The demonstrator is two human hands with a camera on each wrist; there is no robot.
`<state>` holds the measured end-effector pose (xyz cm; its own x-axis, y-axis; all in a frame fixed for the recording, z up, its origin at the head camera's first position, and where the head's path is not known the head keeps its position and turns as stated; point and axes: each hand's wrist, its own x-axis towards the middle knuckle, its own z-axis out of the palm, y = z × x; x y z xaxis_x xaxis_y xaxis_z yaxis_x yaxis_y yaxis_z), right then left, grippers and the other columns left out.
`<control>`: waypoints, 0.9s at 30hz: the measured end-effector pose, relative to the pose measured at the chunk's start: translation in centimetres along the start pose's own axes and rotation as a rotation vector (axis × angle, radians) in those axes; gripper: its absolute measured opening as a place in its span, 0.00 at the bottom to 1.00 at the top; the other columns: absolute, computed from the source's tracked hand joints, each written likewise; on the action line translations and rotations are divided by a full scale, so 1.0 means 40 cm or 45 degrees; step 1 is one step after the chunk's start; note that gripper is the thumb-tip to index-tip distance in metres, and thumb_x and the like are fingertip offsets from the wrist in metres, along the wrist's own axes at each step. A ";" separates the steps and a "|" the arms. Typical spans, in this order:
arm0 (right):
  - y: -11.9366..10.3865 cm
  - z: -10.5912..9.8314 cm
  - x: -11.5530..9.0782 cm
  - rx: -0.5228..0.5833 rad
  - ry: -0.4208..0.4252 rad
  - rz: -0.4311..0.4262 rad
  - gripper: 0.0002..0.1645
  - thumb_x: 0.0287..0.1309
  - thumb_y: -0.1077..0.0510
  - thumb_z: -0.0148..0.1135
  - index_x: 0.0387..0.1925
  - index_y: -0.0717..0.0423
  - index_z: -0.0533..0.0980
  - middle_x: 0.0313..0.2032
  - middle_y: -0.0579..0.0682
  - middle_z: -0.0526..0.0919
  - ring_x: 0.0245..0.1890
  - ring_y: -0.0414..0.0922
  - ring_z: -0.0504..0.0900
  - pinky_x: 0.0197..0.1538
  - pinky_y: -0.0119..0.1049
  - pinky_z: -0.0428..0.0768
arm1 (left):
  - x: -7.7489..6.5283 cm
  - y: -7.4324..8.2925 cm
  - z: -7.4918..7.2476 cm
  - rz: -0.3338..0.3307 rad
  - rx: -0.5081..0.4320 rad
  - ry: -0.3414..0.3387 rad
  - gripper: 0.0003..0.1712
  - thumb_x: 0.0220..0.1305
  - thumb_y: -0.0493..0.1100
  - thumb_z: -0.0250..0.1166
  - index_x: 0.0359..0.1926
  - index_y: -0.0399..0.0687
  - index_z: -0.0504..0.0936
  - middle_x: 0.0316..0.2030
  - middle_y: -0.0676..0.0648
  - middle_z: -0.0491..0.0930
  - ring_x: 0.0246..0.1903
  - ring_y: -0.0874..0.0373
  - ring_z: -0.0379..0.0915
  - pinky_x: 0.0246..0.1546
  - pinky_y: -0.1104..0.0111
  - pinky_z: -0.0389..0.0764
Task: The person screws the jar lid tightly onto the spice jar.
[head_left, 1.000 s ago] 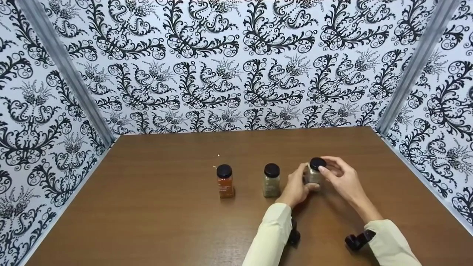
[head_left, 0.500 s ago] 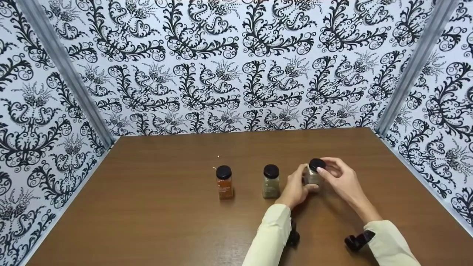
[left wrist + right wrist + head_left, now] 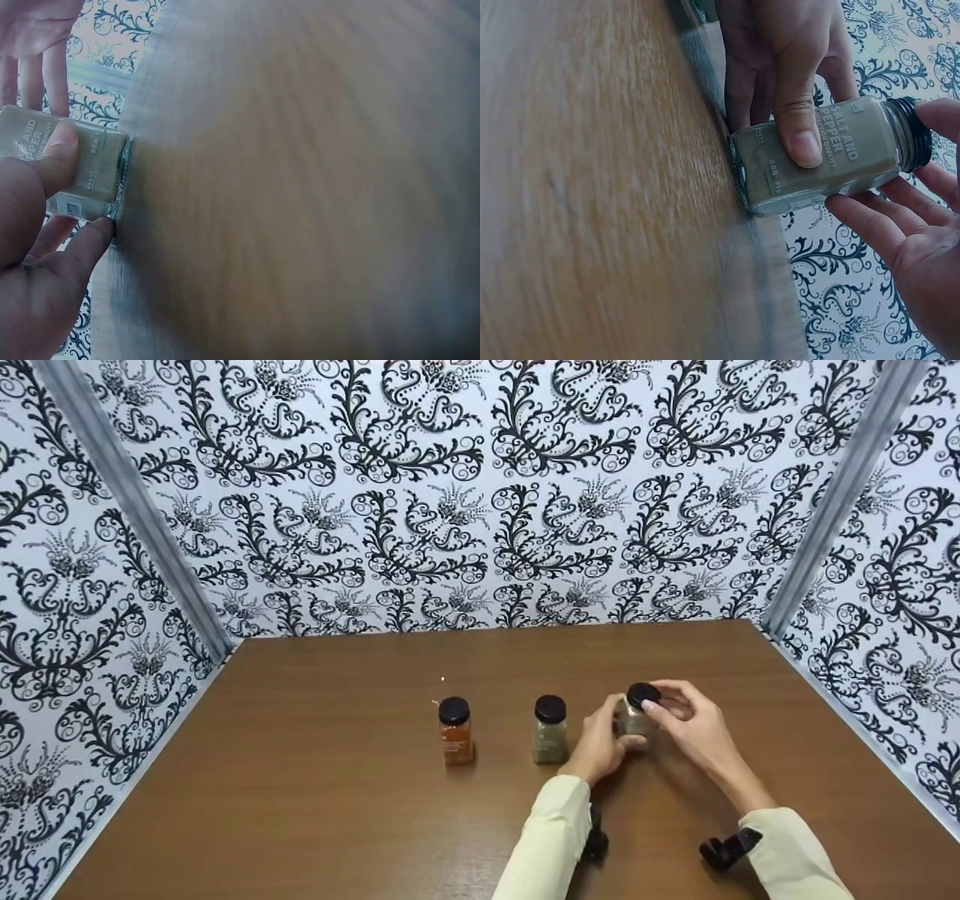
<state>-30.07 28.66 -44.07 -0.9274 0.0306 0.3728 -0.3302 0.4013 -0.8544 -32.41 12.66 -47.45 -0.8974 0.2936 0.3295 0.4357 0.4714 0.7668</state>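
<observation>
A square glass seasoning jar (image 3: 636,722) labelled "SALT AND PEPPER" stands at the right of the table, full of grey-beige powder. My left hand (image 3: 598,741) grips its body, thumb across the label, as the right wrist view shows. My right hand (image 3: 699,727) holds the black lid (image 3: 912,135) with the thumb on its near edge; its other fingers reach behind the lid and along the glass. Just left of my left hand is a second jar (image 3: 551,741) with greenish powder and a black lid. Farther left stands a jar of orange-red spice (image 3: 457,744), lid on.
The brown wooden table (image 3: 300,795) is enclosed by black-and-white patterned walls (image 3: 450,510) at the back and sides. Two tiny pale specks lie behind the orange-red jar. A black strap-on camera (image 3: 724,851) sits at each wrist, over cream sleeves (image 3: 540,840).
The hands and jar stay almost in place. The right thumb has shifted slightly on the lid, and the whole head view has drifted a few pixels.
</observation>
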 end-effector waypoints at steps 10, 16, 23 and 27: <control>-0.001 -0.003 -0.001 0.020 -0.032 0.016 0.25 0.67 0.54 0.64 0.61 0.61 0.75 0.57 0.67 0.81 0.44 0.26 0.83 0.42 0.30 0.86 | -0.003 0.001 -0.003 0.002 -0.001 -0.002 0.31 0.58 0.42 0.73 0.61 0.52 0.72 0.50 0.45 0.84 0.52 0.56 0.81 0.53 0.71 0.79; -0.005 -0.001 0.000 -0.004 -0.008 0.026 0.25 0.65 0.55 0.66 0.60 0.62 0.74 0.56 0.66 0.82 0.45 0.23 0.81 0.45 0.20 0.81 | -0.002 0.001 -0.004 0.020 -0.011 -0.007 0.32 0.57 0.43 0.73 0.61 0.51 0.71 0.50 0.45 0.84 0.50 0.57 0.81 0.52 0.72 0.79; -0.006 -0.001 -0.002 0.017 -0.023 0.032 0.24 0.67 0.58 0.63 0.61 0.61 0.74 0.57 0.66 0.81 0.43 0.23 0.81 0.42 0.24 0.83 | 0.000 -0.002 -0.003 0.029 -0.010 0.001 0.32 0.56 0.43 0.74 0.60 0.49 0.71 0.49 0.45 0.84 0.49 0.57 0.81 0.51 0.73 0.79; -0.006 0.003 -0.001 0.027 -0.004 0.023 0.21 0.66 0.60 0.64 0.58 0.63 0.75 0.56 0.67 0.82 0.43 0.23 0.81 0.42 0.22 0.83 | 0.001 -0.001 -0.002 -0.003 -0.016 -0.009 0.32 0.57 0.43 0.74 0.61 0.51 0.71 0.50 0.46 0.84 0.50 0.58 0.81 0.52 0.73 0.79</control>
<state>-29.97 28.48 -43.93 -0.9337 0.0348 0.3564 -0.3173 0.3810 -0.8684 -32.46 12.56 -47.43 -0.8980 0.2982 0.3236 0.4325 0.4619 0.7744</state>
